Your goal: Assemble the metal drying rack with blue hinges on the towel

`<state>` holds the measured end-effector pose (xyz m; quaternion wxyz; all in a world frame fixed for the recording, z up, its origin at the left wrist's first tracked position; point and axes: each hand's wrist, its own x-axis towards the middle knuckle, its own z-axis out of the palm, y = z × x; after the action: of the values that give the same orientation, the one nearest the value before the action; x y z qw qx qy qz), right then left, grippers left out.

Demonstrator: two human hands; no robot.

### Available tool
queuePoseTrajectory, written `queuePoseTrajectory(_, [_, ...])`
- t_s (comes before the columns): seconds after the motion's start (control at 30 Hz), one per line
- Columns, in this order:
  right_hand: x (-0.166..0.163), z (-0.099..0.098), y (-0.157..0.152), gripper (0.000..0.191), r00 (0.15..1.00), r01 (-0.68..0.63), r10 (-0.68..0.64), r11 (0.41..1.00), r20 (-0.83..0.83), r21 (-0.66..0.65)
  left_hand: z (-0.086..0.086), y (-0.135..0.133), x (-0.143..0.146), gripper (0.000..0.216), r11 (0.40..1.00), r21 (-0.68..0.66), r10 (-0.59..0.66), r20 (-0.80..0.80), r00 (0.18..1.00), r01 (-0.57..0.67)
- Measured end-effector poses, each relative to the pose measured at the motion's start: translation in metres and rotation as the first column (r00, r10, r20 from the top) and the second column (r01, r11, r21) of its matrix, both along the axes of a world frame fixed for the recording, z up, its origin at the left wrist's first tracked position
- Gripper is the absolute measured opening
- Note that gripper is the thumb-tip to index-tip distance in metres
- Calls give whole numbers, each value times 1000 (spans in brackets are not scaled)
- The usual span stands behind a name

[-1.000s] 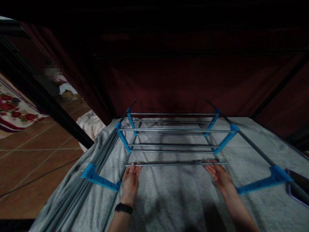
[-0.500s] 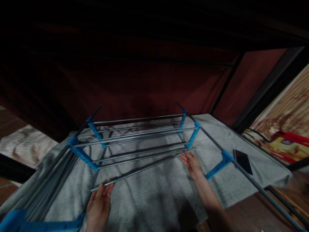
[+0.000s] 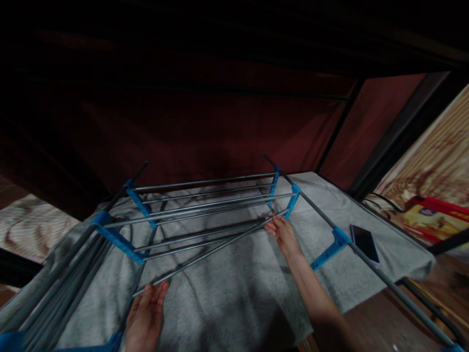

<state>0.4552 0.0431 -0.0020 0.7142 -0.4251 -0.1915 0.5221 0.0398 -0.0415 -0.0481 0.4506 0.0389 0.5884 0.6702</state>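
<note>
A thin grey metal tube (image 3: 205, 256) slants across the front of a partly assembled rack, its right end higher than its left. Near its left end, my left hand (image 3: 146, 313) holds it, the fingers curled beneath. My right hand (image 3: 283, 234) grips the tube towards its other end, beside a blue plastic bracket (image 3: 292, 203). Similar tubes span the rack between this bracket and the blue bracket (image 3: 119, 238) on the left. A long side pole (image 3: 317, 209) runs through the right-hand brackets. Closer to me on that pole is another blue bracket (image 3: 331, 249), with no crossbar on it.
Several loose grey tubes (image 3: 73, 288) lie bundled at the left. Grey cloth (image 3: 227, 303) covers the surface under the rack. A phone (image 3: 364, 243) lies on it to the right, with a red and yellow package (image 3: 436, 220) beyond. Dark red fabric (image 3: 205, 132) hangs behind.
The right end of the held tube has risen towards the right bracket as my right hand moved up and slightly left. My left hand has shifted slightly down and left.
</note>
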Motion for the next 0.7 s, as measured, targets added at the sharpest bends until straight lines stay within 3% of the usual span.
queuePoseTrajectory(0.23, [1, 7, 6, 45, 1000, -19, 19, 1000, 18, 13, 0, 2, -2, 25, 1000, -15, -18, 54, 998, 19])
queuePoseTrajectory(0.7, [8, 8, 10, 40, 1000, 12, -12, 1000, 12, 8, -9, 6, -13, 23, 994, -62, -82, 119, 989, 90])
